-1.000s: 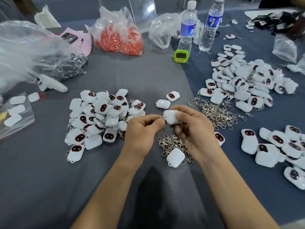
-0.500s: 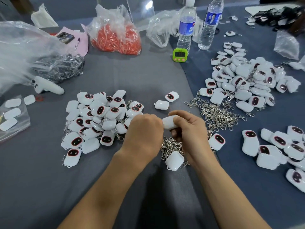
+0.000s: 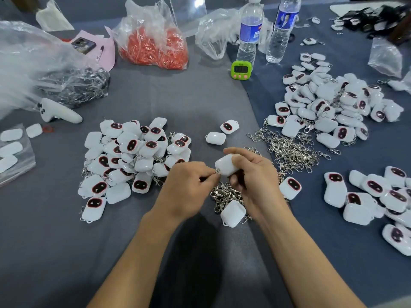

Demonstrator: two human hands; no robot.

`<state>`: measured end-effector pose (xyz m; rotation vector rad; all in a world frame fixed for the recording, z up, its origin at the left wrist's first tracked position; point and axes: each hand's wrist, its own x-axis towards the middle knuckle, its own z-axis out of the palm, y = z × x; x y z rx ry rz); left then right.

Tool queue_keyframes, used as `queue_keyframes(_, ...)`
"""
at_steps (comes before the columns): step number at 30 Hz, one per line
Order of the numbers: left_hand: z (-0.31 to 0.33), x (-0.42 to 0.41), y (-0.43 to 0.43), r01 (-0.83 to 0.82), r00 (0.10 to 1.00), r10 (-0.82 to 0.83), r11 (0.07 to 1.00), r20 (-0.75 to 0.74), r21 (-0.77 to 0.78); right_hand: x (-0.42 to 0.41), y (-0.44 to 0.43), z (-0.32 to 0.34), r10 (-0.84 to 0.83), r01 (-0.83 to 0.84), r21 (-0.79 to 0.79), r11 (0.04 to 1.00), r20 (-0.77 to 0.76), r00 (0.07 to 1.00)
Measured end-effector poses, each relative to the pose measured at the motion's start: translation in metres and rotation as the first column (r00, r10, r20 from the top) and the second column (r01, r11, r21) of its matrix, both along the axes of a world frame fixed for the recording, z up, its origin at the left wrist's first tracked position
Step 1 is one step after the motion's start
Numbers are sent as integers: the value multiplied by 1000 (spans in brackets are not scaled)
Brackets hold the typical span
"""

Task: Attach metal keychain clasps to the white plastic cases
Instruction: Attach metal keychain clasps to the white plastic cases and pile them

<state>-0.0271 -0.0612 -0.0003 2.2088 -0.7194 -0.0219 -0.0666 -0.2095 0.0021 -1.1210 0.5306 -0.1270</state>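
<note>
Grey cloth (image 3: 200,103) bears a bag (image 3: 142,16) of orange pieces (image 3: 155,52); right hand (image 3: 255,181) grips white case (image 3: 224,166), left hand (image 3: 186,190) pinches clasp (image 3: 216,172)

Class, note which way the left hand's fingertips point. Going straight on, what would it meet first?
The case gripped in the right hand. The left hand pinches what looks like a clasp at the case's loop, so the gap is very small.
</note>
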Motion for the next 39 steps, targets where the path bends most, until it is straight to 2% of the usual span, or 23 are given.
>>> queue_keyframes(1, 2, -1, -1, 0, 988, -32, 979, 152, 205, 0, 2, -2, -7, 7, -75, 997, -3, 1000)
queue_keyframes(3, 5, -5, -8, -118, 929, -93, 841, 357, 528, -1, 8, -6, -8, 7, -238, 971, -2, 1000)
queue_keyframes(5, 10, -11, -14, -205, 903, -90, 770, 421, 604, -1, 12, -8, -23, 22, -301, 953, 0, 1000)
queue_keyframes(7, 7, -8, -12, -219, 930, 71, 895, 360, 389, -1, 7, -6, -43, 41, -196, 980, -3, 999)
queue_keyframes(9, 4, -2, -7, -156, 988, 156, 988, 17, 17, -3, -2, -3, -27, 27, -43, 999, -4, 1000)
queue_keyframes(12, 4, -4, -9, -189, 908, 24, 915, -419, -357, -4, -4, -1, 2, 0, 94, 996, -22, 1000)
queue_keyframes(14, 4, -9, -13, -255, 826, -63, 844, -561, -471, -3, 2, 0, 4, 1, 157, 988, -33, 999)
queue_keyframes(16, 4, -11, -13, -299, 816, -24, 838, -578, -457, -3, 6, 0, -7, 13, 160, 987, -41, 999)
queue_keyframes(17, 3, -10, -10, -275, 872, 65, 884, -485, -377, -3, 6, -1, -22, 27, 120, 992, -45, 999)
queue_keyframes(18, -1, -7, -7, -210, 946, 140, 951, -291, -227, -3, 7, -3, -41, 43, 41, 998, -44, 998)
queue_keyframes(19, -3, -5, -5, -155, 987, 155, 988, -36, 21, -3, 8, -4, -54, 50, -92, 994, -39, 998)
queue_keyframes(20, -3, -6, -5, -162, 975, 108, 944, 194, 288, -4, 10, -6, -47, 36, -274, 961, -35, 998)
queue_keyframes(21, 1, -8, -8, -188, 945, 23, 856, 327, 482, -4, 15, -8, -23, 2, -463, 886, -38, 999)
queue_keyframes(23, 8, -16, -16, -178, 924, -114, 715, 365, 676, -6, 25, -12, 4, -29, -694, 719, -37, 999)
queue_keyframes(24, 8, -17, -19, -191, 917, -123, 701, 380, 687, -6, 28, -13, -4, -18, -724, 689, -30, 1000)
queue_keyframes(26, 6, -9, -15, -243, 918, -23, 758, 397, 606, -4, 25, -12, -34, 10, -669, 743, -23, 999)
queue_keyframes(27, 4, -4, -10, -238, 945, 77, 829, 318, 506, -2, 20, -11, -49, 18, -589, 808, -37, 998)
queue_keyframes(29, 2, 3, -2, -159, 985, 169, 971, -46, 181, 1, 10, -6, -50, 25, -361, 932, -59, 997)
queue_keyframes(31, 4, 2, 1, -192, 927, 126, 968, -353, -160, 2, 3, -1, -8, 3, -118, 993, -40, 999)
queue_keyframes(34, 1, -2, -2, -255, 780, -42, 890, -624, -377, 0, 4, 0, 52, -49, 69, 996, -37, 998)
queue_keyframes(36, -1, -4, -4, -247, 735, -116, 872, -668, -423, -2, 8, -2, 39, -29, 148, 988, -63, 997)
queue_keyframes(37, -1, -4, -3, -220, 771, -104, 882, -628, -417, -2, 9, -2, 21, -8, 168, 986, -72, 997)
queue_keyframes(39, -4, -2, 1, -91, 907, -40, 954, -419, -287, -4, 9, -3, -11, 21, 139, 990, -77, 997)
